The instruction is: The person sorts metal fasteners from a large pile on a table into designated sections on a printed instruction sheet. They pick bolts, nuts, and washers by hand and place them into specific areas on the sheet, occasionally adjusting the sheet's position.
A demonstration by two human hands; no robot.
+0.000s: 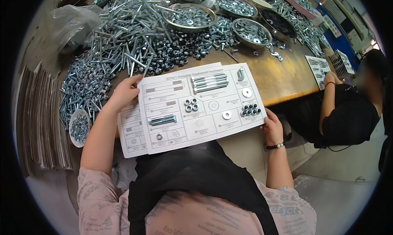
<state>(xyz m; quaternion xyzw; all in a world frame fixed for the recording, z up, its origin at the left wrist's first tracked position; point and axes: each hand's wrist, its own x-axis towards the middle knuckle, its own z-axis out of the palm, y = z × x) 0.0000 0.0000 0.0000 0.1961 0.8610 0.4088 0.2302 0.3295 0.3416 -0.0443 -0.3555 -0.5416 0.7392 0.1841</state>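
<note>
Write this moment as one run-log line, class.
left hand: holds sheet top-left corner | right hand: holds its right edge | on sheet: bolts, nuts, washers

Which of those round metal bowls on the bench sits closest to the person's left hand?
The small white bowl of bolts at the near left edge, below the left hand. The other bowls stand far back, beyond the bolt pile.

White printed sorting card (200, 108), rectangular, tilted slightly, lying over a second sheet (132, 132) at table edge. Carries long bolts (209, 82) near top, a cluster of nuts (190, 105) at centre, short bolts (162, 120) at left, dark nuts (250, 109) at right, flat washers (247, 92) scattered between. Pinched at upper left corner by left hand (123, 93), at lower right corner by right hand (272, 126).
</note>
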